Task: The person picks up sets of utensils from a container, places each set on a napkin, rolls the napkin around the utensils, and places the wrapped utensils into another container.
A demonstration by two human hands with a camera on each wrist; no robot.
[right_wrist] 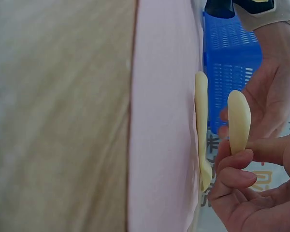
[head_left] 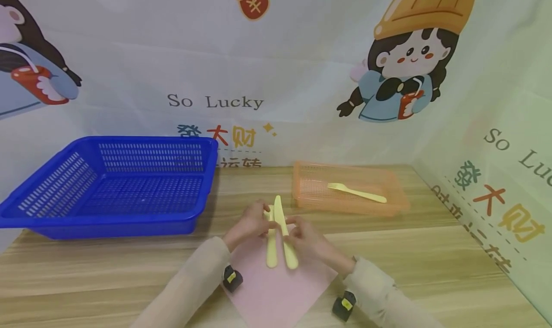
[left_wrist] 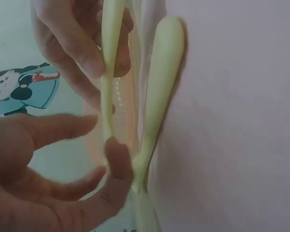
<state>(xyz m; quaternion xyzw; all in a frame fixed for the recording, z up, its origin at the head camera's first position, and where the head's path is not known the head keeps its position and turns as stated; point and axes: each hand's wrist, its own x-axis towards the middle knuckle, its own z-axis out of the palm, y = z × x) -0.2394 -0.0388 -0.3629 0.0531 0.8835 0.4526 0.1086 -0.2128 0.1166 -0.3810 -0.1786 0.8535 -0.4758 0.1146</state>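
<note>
A pale yellow toy table knife (head_left: 278,217) is raised and tilted, blade end away from me. My right hand (head_left: 308,239) pinches its handle, seen from behind in the right wrist view as a rounded handle end (right_wrist: 239,118). The fingers of my left hand (head_left: 250,226) curl round the knife farther up, near its neck (left_wrist: 107,106). Beneath lies a second yellow utensil (head_left: 271,253) on a pink napkin (head_left: 280,289). Its handle (left_wrist: 165,63) points toward me; its head is partly covered by my left hand, so I cannot tell its kind.
A large blue basket (head_left: 129,217) stands at the left of the wooden table (head_left: 388,256). At the back right, an orange basket (head_left: 310,203) holds a yellow fork (head_left: 358,192). A printed cloth (head_left: 302,78) hangs behind the table and along its right side.
</note>
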